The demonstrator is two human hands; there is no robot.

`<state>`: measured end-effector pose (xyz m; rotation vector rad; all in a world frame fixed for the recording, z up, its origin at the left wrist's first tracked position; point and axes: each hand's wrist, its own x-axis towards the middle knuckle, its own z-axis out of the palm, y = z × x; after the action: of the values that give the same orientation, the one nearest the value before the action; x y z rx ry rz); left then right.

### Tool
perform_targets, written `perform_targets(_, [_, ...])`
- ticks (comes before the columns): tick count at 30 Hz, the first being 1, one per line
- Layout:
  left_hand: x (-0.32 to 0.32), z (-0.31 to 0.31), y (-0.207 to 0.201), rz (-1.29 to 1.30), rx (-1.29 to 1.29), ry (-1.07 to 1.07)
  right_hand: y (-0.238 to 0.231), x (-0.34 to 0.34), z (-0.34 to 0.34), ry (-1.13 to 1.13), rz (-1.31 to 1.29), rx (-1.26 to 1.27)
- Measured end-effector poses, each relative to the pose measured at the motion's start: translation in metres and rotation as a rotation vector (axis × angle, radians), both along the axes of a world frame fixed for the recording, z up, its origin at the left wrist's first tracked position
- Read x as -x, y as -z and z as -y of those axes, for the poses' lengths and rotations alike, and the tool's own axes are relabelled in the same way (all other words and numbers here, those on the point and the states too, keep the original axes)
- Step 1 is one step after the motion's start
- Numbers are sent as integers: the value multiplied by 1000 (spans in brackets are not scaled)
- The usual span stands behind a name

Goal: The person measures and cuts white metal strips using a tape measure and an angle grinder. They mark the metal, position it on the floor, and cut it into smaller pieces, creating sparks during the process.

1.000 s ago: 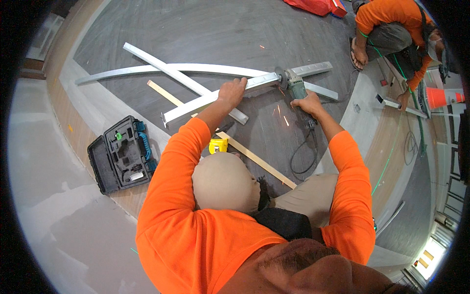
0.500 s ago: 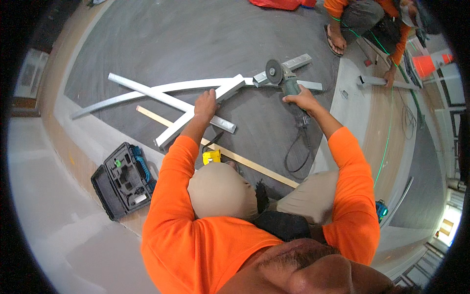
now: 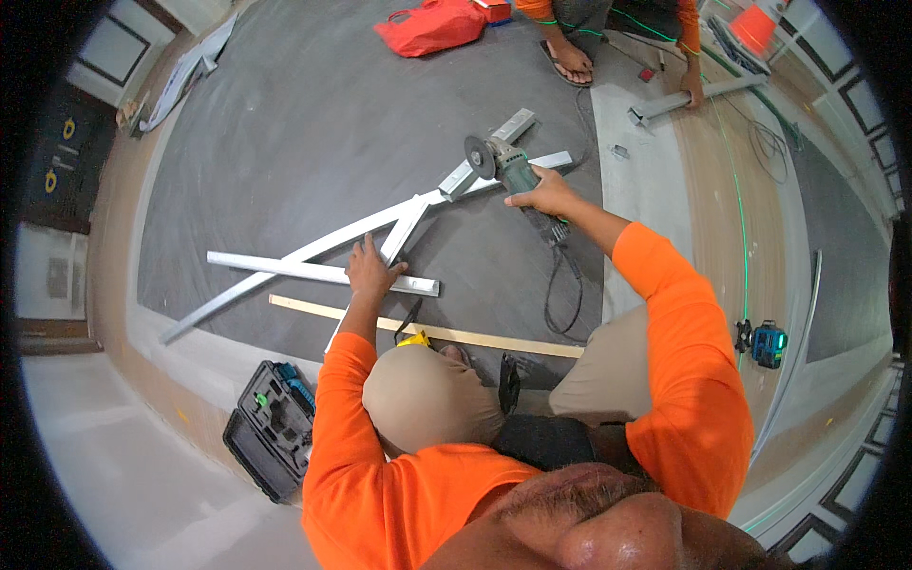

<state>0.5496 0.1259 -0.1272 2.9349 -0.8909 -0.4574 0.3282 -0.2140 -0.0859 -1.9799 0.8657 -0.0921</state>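
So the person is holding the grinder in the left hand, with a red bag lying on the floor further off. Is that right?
Not quite: the grinder is in the right hand, as the head view shows. The red bag does lie on the floor further off.

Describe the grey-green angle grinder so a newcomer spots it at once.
Start at the wide, dark grey floor area. Over its right-hand part, the camera wearer's bare right hand grips the grey-green angle grinder by its barrel-shaped body. Unlike the straight, silvery metal bars nearby, it carries a thin, round, dark disc.
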Motion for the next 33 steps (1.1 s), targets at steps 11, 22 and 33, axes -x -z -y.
perform_targets(11, [-21, 26, -46, 136, -160, 74, 5, 39, 11, 34, 105, -62])
perform_targets(22, [-104, 89, -49, -94, -574, 299, -51, 114, 3, -7, 86, -246])
perform_targets(33, [-32, 240, -80, 70, -90, 336, -92, 235, 29, 247, 484, -527])
